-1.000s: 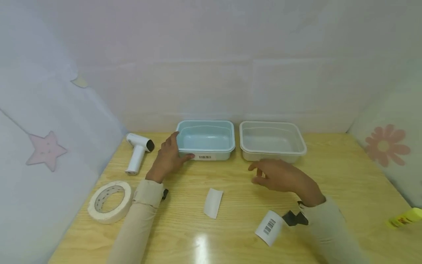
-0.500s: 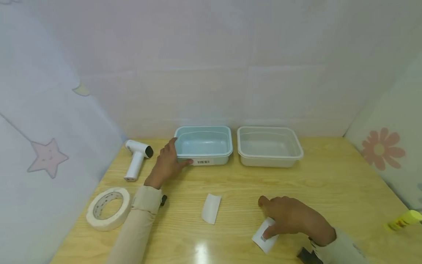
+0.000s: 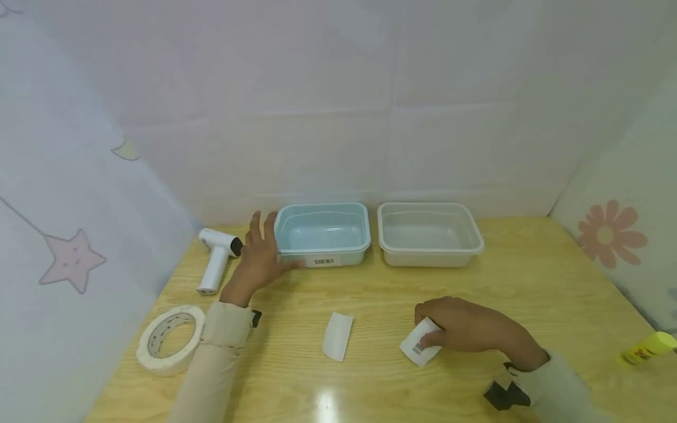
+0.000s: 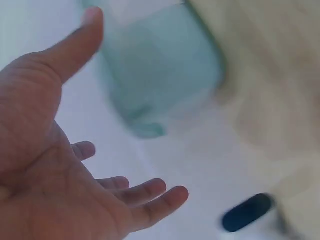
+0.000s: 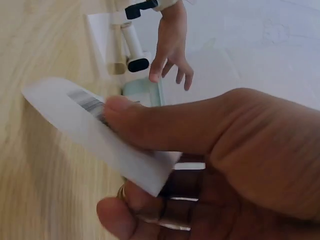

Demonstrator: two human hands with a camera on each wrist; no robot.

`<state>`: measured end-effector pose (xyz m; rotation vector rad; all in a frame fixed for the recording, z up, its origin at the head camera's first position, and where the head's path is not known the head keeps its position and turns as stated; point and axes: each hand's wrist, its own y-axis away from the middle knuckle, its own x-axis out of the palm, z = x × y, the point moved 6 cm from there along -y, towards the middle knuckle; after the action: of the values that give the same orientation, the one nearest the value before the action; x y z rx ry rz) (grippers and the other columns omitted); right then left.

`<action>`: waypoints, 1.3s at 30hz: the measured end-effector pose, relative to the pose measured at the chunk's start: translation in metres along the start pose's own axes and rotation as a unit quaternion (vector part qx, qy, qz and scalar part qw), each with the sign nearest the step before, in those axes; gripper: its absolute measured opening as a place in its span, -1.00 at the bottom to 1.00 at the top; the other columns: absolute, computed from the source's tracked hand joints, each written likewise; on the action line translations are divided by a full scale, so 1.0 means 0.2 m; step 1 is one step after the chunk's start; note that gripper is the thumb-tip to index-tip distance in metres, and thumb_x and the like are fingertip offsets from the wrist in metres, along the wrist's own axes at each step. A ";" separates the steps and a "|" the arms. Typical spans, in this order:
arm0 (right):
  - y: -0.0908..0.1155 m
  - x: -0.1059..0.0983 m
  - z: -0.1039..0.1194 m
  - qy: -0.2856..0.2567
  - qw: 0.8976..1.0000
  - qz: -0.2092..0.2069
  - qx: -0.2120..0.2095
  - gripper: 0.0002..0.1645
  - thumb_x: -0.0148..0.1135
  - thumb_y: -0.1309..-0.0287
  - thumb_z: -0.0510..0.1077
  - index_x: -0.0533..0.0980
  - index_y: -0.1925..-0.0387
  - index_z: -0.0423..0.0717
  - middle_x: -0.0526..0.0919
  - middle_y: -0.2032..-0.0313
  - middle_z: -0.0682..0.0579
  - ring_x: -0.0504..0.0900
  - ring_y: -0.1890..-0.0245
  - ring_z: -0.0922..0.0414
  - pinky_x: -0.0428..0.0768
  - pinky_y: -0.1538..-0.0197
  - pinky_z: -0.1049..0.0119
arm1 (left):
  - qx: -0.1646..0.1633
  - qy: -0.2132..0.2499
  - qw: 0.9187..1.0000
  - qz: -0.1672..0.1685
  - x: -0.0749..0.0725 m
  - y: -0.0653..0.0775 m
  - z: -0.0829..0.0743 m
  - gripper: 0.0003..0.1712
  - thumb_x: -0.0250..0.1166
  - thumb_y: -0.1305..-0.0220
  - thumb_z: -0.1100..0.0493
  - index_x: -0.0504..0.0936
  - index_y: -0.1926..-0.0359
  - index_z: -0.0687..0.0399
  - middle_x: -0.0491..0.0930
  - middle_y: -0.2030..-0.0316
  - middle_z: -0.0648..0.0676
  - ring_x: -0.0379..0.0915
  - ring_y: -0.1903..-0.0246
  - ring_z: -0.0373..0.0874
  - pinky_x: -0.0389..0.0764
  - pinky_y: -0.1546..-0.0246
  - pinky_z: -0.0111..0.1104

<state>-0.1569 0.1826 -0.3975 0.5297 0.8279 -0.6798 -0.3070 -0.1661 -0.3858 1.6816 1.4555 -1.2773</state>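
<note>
Head cam, R side: I see R hand pinching barcode label btwn thumb & fingers, to R of paper slip on table.
Head cam, L side: L hand at L end of blue box, fingers spread wide; can't tell if touching.
L wrist cam: thumb & fingers well apart, blue box blurry.
R wrist cam: barcode label tilted, part-covered by thumb.

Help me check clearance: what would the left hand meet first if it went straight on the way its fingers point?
The left hand would probably meet the pale backdrop first, unless it catches the blue tray right beside it; depth there is unclear.
</note>
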 end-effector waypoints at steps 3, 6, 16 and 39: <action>0.00 -0.06 0.00 0.016 0.998 -0.049 -0.042 -0.93 0.23 -0.41 0.01 0.51 0.16 0.18 0.50 0.31 0.34 0.47 0.35 0.32 0.51 0.27 0.38 | 0.044 -0.011 0.998 -0.037 -0.08 0.03 -0.13 0.26 0.45 -0.18 -0.25 -0.19 -0.59 0.02 -0.41 -0.52 0.34 -0.18 -0.41 0.50 0.23 -0.15 0.39; 0.01 -0.11 0.00 0.009 0.994 -0.092 -0.064 -0.92 0.18 -0.45 0.01 0.53 0.11 0.16 0.54 0.28 0.31 0.49 0.34 0.31 0.54 0.28 0.37 | 0.115 0.031 0.991 -0.059 -0.14 0.07 -0.30 -0.16 0.35 -0.33 -0.15 0.21 -0.43 0.12 -0.11 -0.46 0.33 0.02 -0.33 0.34 0.38 -0.10 0.20; 0.01 -0.18 0.04 -0.052 0.981 -0.154 -0.105 -0.93 0.21 -0.43 -0.04 0.54 0.11 0.19 0.59 0.32 0.26 0.53 0.42 0.29 0.55 0.41 0.35 | 0.263 0.190 0.939 0.116 -0.02 0.27 -0.85 -0.84 0.18 -0.51 0.05 0.65 0.10 -0.03 0.60 0.30 -0.16 0.50 0.34 -0.30 0.57 0.35 -0.39; 0.02 -0.20 0.13 -0.058 0.971 -0.203 -0.113 -0.85 0.26 -0.39 -0.05 0.51 0.06 0.20 0.59 0.27 0.31 0.55 0.35 0.28 0.59 0.33 0.33 | 0.131 0.506 0.802 0.290 0.21 0.33 -0.95 -0.77 0.09 -0.56 0.18 0.51 0.25 0.26 0.45 0.43 0.05 0.29 0.51 -0.11 0.40 0.42 -0.38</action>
<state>-0.1613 0.1825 -0.3502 0.1097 0.8999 -0.9671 -0.1898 0.0013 -0.3619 2.9380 1.0476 -0.1687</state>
